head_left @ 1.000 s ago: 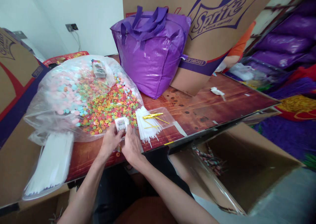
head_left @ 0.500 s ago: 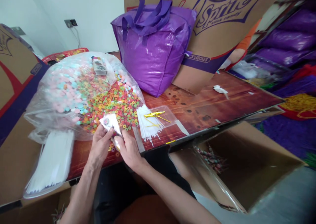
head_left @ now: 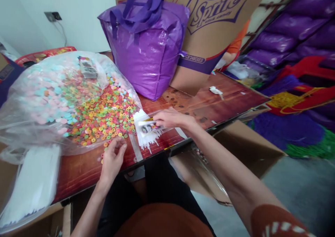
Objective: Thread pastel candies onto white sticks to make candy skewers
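My right hand (head_left: 171,119) is closed on the edge of a small clear packet (head_left: 149,128) with a printed picture. It holds the packet over a bundle of white sticks (head_left: 146,141) near the table's front edge. Yellow twist ties (head_left: 149,119) lie partly hidden under that hand. My left hand (head_left: 113,157) is beside the heap of colourful ring candies (head_left: 104,115), its fingers loosely curled and apart with nothing visible in them. A few loose rings lie close to its fingertips.
A large clear bag (head_left: 34,90) holds pink and blue discs, with small printed cards (head_left: 87,68) on top. More white sticks (head_left: 31,184) lie at left. A purple bag (head_left: 146,52) and carton (head_left: 217,24) stand behind. An open box (head_left: 243,150) sits below the table's right side.
My hands have parted. The right hand has carried the packet rightward over the white sticks, and the left has let go of it, staying near the candies. The view has shifted right.
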{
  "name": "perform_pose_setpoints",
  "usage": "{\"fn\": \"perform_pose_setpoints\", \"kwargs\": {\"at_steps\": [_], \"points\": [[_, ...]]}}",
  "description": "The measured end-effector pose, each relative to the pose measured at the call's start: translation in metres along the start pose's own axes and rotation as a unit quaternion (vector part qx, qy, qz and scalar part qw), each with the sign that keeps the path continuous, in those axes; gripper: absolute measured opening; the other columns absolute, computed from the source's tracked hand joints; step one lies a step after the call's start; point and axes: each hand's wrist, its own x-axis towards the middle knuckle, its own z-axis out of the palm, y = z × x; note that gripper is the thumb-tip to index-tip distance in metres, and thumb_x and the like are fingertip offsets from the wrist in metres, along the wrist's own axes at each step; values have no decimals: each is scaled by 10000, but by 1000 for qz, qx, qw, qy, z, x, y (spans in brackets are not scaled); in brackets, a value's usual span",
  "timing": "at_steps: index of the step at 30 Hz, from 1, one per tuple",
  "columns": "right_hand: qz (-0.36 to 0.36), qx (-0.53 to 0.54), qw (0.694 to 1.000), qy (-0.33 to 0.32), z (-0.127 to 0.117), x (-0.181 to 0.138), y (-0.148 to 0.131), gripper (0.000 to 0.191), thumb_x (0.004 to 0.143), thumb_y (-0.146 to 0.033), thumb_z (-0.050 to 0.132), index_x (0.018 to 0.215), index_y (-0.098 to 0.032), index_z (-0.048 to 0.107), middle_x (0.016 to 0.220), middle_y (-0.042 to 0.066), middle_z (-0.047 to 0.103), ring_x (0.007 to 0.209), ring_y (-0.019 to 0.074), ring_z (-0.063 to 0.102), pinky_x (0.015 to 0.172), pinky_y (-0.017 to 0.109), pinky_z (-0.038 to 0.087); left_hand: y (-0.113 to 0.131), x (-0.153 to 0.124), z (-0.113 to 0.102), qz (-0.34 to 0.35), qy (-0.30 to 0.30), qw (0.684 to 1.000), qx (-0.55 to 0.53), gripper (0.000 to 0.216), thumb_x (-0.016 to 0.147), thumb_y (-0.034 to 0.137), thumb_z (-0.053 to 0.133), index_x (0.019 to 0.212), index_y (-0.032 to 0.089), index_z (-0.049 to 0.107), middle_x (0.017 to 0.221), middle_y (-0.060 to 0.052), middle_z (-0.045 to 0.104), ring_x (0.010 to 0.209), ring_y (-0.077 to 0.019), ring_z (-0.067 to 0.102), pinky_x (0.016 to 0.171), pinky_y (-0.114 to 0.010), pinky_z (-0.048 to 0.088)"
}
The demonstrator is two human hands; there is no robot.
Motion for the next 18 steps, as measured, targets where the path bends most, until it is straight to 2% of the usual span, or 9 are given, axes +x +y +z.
{"fn": "perform_pose_setpoints", "kwargs": {"at_steps": [1, 3, 5, 7, 8, 10, 13, 15, 18], "points": [[24, -27, 999, 13, 5, 6, -1, 131, 909, -155, 589, 870, -177, 712, 1004, 53, 721, 940, 199, 602, 866, 355, 337, -2, -2, 4, 6, -1, 1000, 6, 291, 856, 407, 636, 1055, 195, 644, 1020, -74, 713, 962, -218, 679, 842, -344, 532], [66, -61, 991, 95, 16, 13, -3, 155, 938, -222, 578, 1000, -189, 715, 1136, 101, 690, 1058, 260, 577, 944, 424, 315, -4, -6, 11, 18, 1, 1000, 15, 313, 869, 412, 629, 1090, 190, 637, 1050, -85, 706, 979, -221, 681, 855, -356, 544], [116, -69, 973, 185, 26, 12, -1, 229, 976, -274, 525, 1115, -195, 689, 1229, 135, 644, 1126, 290, 547, 976, 447, 306, -6, -8, 16, 31, 6, 999, 32, 333, 872, 417, 629, 1109, 184, 633, 1059, -90, 697, 957, -215, 681, 845, -357, 557], [202, -57, 948, 240, 32, 6, 6, 282, 990, -296, 495, 1195, -182, 653, 1286, 171, 604, 1158, 313, 532, 976, 452, 325, -7, -9, 19, 55, 14, 996, 66, 337, 870, 425, 629, 1101, 181, 638, 1052, -90, 688, 904, -202, 673, 809, -348, 566], [246, -38, 937, 243, 35, 2, 11, 305, 993, -295, 483, 1218, -158, 638, 1294, 198, 594, 1161, 327, 534, 965, 456, 341, -7, -9, 21, 70, 19, 994, 87, 338, 868, 430, 628, 1096, 181, 641, 1044, -89, 684, 878, -197, 667, 790, -343, 568], [302, 28, 930, 206, 38, -4, 24, 314, 992, -261, 452, 1192, -105, 638, 1236, 239, 621, 1127, 340, 568, 915, 443, 388, -8, -9, 25, 99, 31, 987, 124, 349, 865, 439, 626, 1098, 180, 646, 1025, -86, 679, 846, -189, 653, 765, -336, 565], [265, 128, 946, 137, 44, -12, 42, 247, 956, -178, 451, 1021, -122, 683, 1036, 171, 712, 974, 274, 645, 779, 332, 435, -5, -9, 34, 128, 42, 978, 162, 374, 853, 451, 636, 1105, 174, 659, 1001, -84, 672, 832, -188, 639, 754, -329, 553], [240, 156, 948, 137, 48, -17, 47, 210, 946, -178, 469, 955, -161, 677, 986, 96, 730, 915, 211, 654, 727, 268, 428, 0, -11, 40, 132, 41, 975, 174, 387, 842, 467, 644, 1085, 168, 672, 971, -80, 673, 802, -184, 631, 733, -320, 544], [231, 198, 936, 178, 55, -28, 38, 230, 995, -229, 416, 990, -192, 643, 1012, 51, 726, 892, 174, 651, 704, 238, 429, 12, -11, 46, 111, 31, 982, 148, 442, 822, 511, 652, 1086, 157, 677, 906, -73, 686, 724, -177, 625, 644, -296, 526]]}}
